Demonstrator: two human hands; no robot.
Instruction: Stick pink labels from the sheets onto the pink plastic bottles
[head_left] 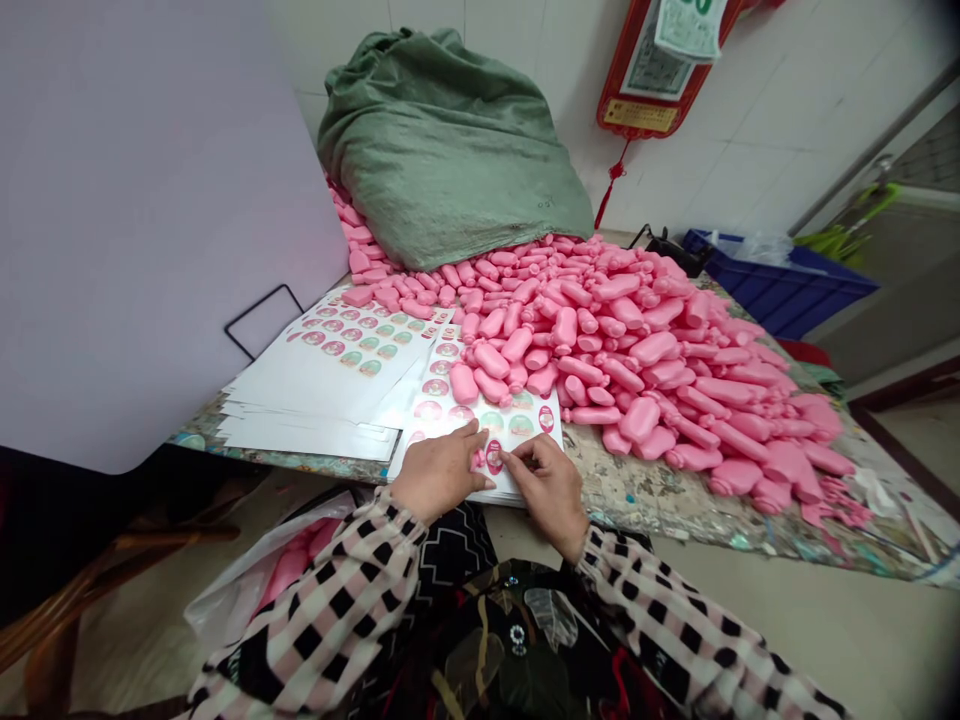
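Note:
My left hand (439,473) is closed low over a sheet of stickers (409,445) at the table's front edge. A bit of pink shows between its thumb and fingers, apparently the end of a small pink bottle mostly hidden by the hand. From the right, my right hand (551,490) pinches the edge of a dark pink oval sticker (493,457) with thumb and forefinger. Other stickers, round pink and pale green ones, show on the sheet beyond my fingers. Several pink bottles (491,360) lie across the sheet's far part.
A big heap of pink bottles (652,350) covers the table's middle and right, spilling from a green sack (457,150). Stacked sticker sheets (300,390) lie left beside a pale panel (150,200). A blue crate (787,290) stands behind; a plastic bag (232,580) sits below.

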